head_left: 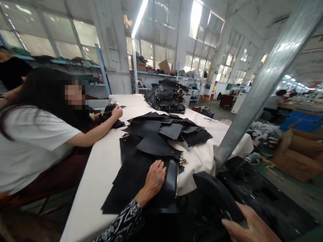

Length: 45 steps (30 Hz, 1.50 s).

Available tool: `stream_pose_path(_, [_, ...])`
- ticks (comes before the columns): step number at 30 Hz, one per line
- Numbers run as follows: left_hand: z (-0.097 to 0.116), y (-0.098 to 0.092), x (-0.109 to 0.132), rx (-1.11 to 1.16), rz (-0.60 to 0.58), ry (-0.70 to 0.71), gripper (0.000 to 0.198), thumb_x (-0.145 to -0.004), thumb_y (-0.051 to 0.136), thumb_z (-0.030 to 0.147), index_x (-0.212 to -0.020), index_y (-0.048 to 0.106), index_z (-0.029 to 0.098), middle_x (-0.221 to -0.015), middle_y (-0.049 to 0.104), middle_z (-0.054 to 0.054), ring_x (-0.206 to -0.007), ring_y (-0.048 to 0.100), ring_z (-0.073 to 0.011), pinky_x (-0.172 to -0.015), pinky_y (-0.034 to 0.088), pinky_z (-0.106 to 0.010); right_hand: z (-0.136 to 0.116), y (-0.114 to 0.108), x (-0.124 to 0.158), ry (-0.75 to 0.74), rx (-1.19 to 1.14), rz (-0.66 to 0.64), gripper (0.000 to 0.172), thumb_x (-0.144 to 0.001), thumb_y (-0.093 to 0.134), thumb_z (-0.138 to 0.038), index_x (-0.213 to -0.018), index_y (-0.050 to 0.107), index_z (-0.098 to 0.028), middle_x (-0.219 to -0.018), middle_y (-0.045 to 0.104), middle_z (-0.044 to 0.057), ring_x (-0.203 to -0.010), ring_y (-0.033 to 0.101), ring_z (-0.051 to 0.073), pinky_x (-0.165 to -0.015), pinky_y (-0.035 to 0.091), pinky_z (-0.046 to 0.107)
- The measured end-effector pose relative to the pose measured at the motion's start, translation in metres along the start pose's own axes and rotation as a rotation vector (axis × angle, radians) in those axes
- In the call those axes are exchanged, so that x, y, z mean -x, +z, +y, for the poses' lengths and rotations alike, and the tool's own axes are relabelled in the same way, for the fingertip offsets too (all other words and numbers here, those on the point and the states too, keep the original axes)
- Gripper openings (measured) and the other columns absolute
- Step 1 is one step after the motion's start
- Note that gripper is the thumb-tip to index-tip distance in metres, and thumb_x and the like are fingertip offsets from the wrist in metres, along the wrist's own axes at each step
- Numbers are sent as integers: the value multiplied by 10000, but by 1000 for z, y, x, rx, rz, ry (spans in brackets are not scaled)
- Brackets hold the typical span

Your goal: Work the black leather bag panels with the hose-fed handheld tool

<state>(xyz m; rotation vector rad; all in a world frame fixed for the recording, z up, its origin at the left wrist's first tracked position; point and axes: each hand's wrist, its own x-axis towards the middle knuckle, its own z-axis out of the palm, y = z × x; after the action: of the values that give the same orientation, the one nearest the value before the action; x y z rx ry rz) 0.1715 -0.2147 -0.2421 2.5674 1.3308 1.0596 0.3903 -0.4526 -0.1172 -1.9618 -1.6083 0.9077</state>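
Note:
My left hand (155,178) lies flat, fingers stretched out, on a black leather bag (171,179) at the near end of the white table (101,161). The bag rests on a large black leather sheet (131,181). My right hand (248,225) is at the lower right, fingers wrapped over the edge of a black curved piece (217,193) beside the table. Beyond my left hand, several black cut leather pieces (166,131) lie piled on the table.
A person in a white shirt (32,144) sits at the table's left and handles a black piece (111,112). A stack of black bags (168,97) stands at the far end. A slanted metal post (264,80) rises on the right. Cardboard boxes (300,151) sit on the floor.

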Motion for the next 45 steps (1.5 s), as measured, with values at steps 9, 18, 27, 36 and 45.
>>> stream_pose_path(9, [-2, -8, -1, 79, 103, -49, 368, -788, 317, 17, -1113, 487, 54, -1149, 497, -146, -1121, 483, -222, -1005, 436, -393, -33, 28, -78, -79, -359, -235, 159, -783, 514, -284, -829, 490, -134, -482, 525, -38, -404, 507, 106, -392, 367, 170])
stream_pose_path(18, [0, -14, -5, 93, 26, -44, 337, -762, 324, -23, -1036, 508, 45, -1080, 506, -147, -1104, 467, -236, -1009, 426, -397, -68, 32, -179, -12, -331, -152, 176, -722, 546, -288, -682, 495, -124, -473, 527, -11, -372, 492, 108, -347, 394, 184])
stream_pose_path(27, [-6, -13, -2, 128, 22, -105, 357, -754, 294, -14, -1027, 517, 42, -1092, 500, -164, -1127, 459, -267, -1017, 413, -424, -65, 48, -128, -43, -231, -188, 175, -793, 505, -302, -815, 470, -131, -486, 558, -9, -405, 529, 128, -376, 412, 191])
stream_pose_path(36, [-4, -16, 3, 173, 42, -129, 422, -714, 298, -37, -1076, 504, 33, -1145, 498, -189, -1164, 448, -261, -1038, 384, -425, -83, 50, -175, -62, -224, -142, 228, -782, 514, -350, -733, 463, -133, -470, 514, -14, -382, 475, 99, -375, 386, 183])
stream_pose_path(45, [-7, -1, 10, 171, 142, -107, 418, -725, 334, -13, -1097, 507, 69, -1157, 504, -177, -1162, 452, -265, -989, 431, -446, -56, 57, -131, -98, -165, -179, 339, -766, 500, -490, -702, 460, -160, -450, 527, 8, -374, 518, 140, -360, 391, 209])
